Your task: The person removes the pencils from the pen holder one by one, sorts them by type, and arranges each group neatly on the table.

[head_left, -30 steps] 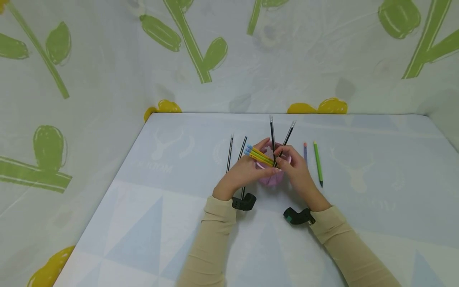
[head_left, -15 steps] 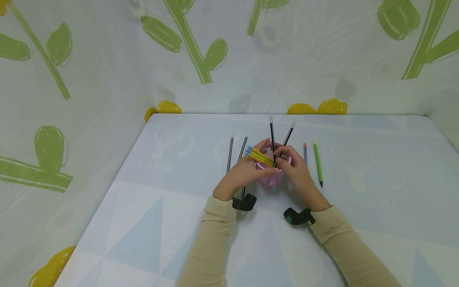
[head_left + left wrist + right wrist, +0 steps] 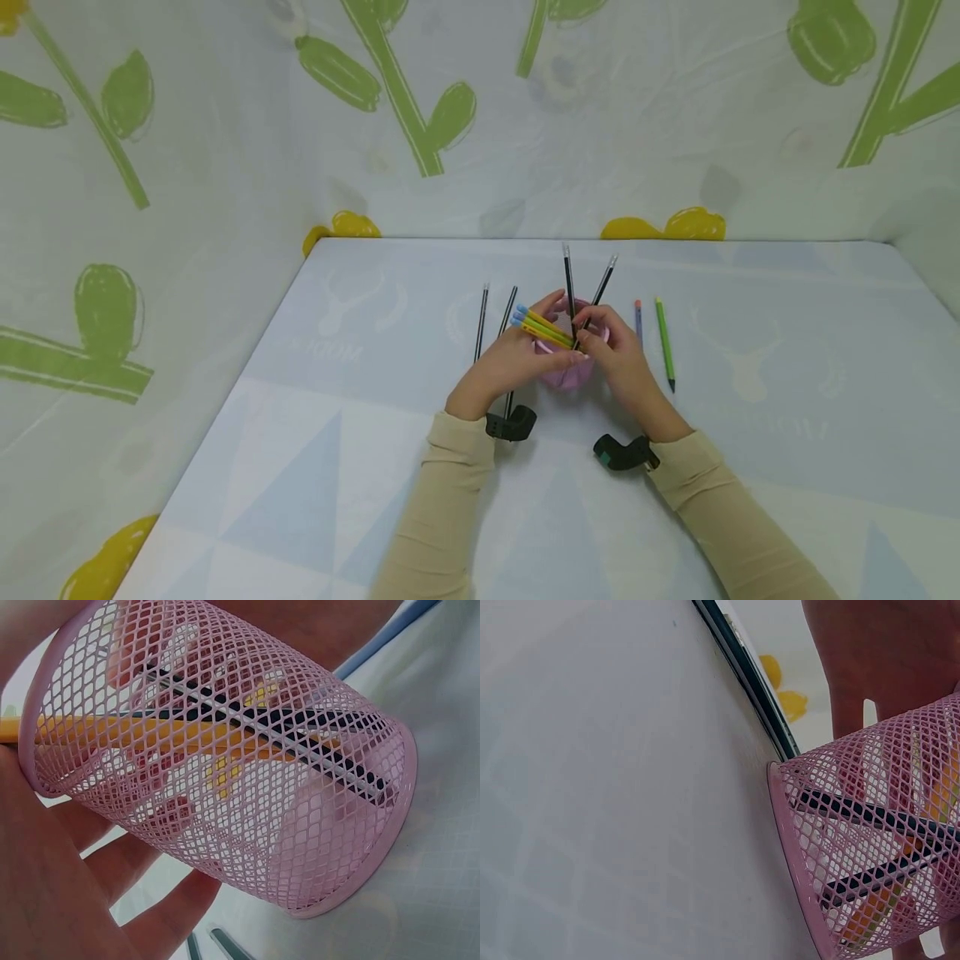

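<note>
In the head view a pink mesh pencil cup (image 3: 568, 378) is held between both hands. My left hand (image 3: 501, 367) grips it from the left, fingers around the far side and thumb at the near rim. Several yellow pencils (image 3: 540, 326) with blue ends lean out over that hand. Two black pencils also stand in the cup, one nearly upright (image 3: 568, 273) and one tilted right (image 3: 604, 278). My right hand (image 3: 621, 354) pinches the tilted one at the rim with thumb and index finger. Through the mesh (image 3: 330, 840) in the left wrist view, the black pencils cross near the base.
Left of the cup, two black pencils (image 3: 481, 322) lie on the table (image 3: 360, 500), one partly behind my left wrist. On the right lie a green pencil (image 3: 665, 343) and a blue-purple pencil (image 3: 638, 315), partly hidden by my right hand. A patterned cloth wall (image 3: 525, 167) rises behind.
</note>
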Motion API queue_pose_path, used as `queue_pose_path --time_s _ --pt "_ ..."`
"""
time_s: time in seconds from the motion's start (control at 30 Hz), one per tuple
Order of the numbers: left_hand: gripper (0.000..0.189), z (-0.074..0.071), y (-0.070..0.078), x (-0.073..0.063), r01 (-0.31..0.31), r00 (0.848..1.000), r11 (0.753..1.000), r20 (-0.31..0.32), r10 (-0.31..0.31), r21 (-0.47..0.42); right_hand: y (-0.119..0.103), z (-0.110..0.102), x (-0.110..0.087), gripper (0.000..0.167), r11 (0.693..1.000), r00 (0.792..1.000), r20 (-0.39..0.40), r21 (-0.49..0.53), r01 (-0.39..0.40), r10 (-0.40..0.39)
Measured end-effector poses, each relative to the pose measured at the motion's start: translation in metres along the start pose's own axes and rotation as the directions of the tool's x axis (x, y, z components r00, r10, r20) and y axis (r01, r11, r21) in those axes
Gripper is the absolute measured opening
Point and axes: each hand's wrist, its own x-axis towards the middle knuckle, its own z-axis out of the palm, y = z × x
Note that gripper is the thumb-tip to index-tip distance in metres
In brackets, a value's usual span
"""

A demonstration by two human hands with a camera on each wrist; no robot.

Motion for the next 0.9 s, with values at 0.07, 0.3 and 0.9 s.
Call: queue_pose_path --time_s 0.07,0.3,0.9 --pt "0.085 0.0 0.0 0.0 -0.004 1.0 1.0 -0.002 0.004 0.001 -0.006 0.001 -0.002 0.016 1.0 1.0 -0.003 0.0 0.003 -0.003" --pt "0.086 0.0 -0.001 -0.001 0.0 1.0 1.0 0.0 0.0 0.001 -0.01 0.002 -0.004 0.016 1.0 1.0 0.0 -0.011 0.003 -0.003" --pt "0.081 -0.001 0.002 -0.002 -0.019 1.0 0.998 0.003 0.019 -0.057 0.017 -0.001 0.004 0.017 1.0 1.0 -0.004 0.008 0.022 -0.022"
